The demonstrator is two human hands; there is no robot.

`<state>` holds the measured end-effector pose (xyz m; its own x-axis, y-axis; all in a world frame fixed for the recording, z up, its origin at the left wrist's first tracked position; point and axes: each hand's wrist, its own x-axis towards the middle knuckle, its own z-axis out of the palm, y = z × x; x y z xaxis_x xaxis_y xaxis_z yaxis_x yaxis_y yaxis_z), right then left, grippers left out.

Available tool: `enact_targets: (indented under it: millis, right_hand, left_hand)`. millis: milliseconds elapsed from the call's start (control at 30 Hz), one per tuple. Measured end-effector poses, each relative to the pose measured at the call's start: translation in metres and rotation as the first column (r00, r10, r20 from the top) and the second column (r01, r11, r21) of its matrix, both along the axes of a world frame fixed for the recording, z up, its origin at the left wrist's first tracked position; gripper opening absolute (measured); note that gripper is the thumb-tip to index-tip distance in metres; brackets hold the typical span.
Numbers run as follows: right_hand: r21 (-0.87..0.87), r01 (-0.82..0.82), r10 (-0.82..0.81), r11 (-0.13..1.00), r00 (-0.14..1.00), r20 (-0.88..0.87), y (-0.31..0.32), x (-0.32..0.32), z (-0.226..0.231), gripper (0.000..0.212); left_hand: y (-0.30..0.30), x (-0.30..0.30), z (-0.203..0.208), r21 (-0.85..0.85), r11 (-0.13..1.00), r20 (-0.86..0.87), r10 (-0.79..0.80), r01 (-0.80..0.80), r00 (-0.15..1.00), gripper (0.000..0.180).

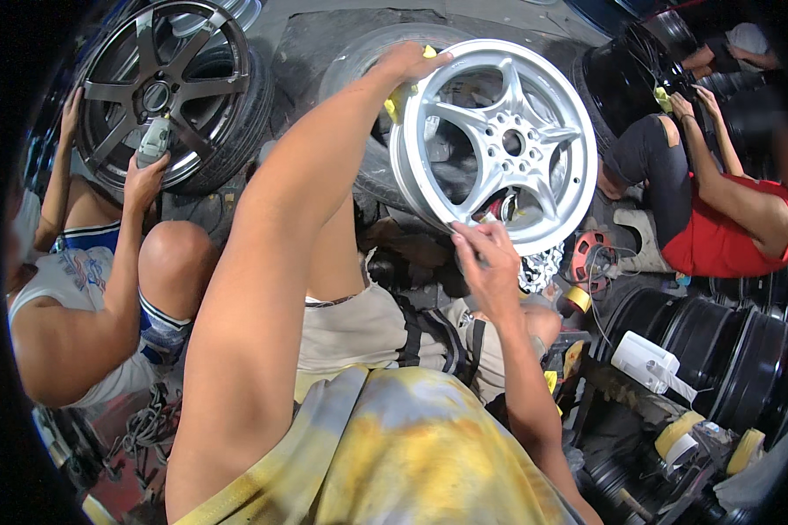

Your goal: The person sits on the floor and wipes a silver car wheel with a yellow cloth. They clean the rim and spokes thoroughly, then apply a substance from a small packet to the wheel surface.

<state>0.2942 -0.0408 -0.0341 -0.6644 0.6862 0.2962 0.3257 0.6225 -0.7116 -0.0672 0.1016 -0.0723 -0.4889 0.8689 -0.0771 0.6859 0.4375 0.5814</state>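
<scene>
A silver multi-spoke wheel rim [517,109] stands tilted before me, its face toward my right. My left hand [405,63] grips its upper left edge, fingers wrapped round the lip. Yellow scraps [392,107], tape or cloth, show beside that hand on the rim. At the rim's lower left edge is my right hand [490,267], its thumb and fingers pinched together against the lip. A small dark thing seems to sit in that pinch, too small to name. Behind the rim lies a tire [350,74], partly hidden by my left arm.
At left a co-worker's hand [144,179] holds a grey power tool against a dark wheel [118,92]. Another person in a red shirt [744,227] works at right. Black rims [718,359], a red cable reel [589,258] and yellow tape rolls [678,430] crowd my right side.
</scene>
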Motion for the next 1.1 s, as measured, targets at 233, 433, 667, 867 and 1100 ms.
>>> enact_targets:
  millis: [233, 433, 667, 867, 1100]
  right_hand:
    - [0.312, -0.075, 0.065, 0.947, 0.997, 0.043, 0.012, -0.054, -0.017, 0.034]
    - [0.280, -0.158, 0.143, 0.947, 0.987, 0.072, 0.015, -0.058, -0.023, 0.025]
    - [0.167, -0.202, 0.190, 0.965, 0.978, 0.086, 0.016, -0.055, -0.016, 0.023]
    - [0.144, -0.183, 0.182, 0.973, 0.983, 0.019, 0.022, -0.069, -0.019, 0.026]
    - [0.124, -0.174, 0.180, 0.977, 0.983, -0.037, 0.017, -0.059, -0.023, 0.030]
  left_hand:
    - [0.001, 0.021, -0.001, 0.057, 0.986, -0.055, 0.161, -0.158, 0.985, 0.097]
    - [-0.018, 0.051, 0.015, 0.094, 0.954, -0.034, 0.289, -0.285, 0.957, 0.074]
    - [-0.022, 0.053, 0.017, 0.105, 0.950, -0.039, 0.298, -0.292, 0.954, 0.073]
    - [-0.016, 0.051, 0.011, 0.136, 0.946, -0.026, 0.302, -0.296, 0.953, 0.076]
    - [-0.015, 0.048, 0.004, 0.215, 0.931, -0.070, 0.315, -0.294, 0.947, 0.078]
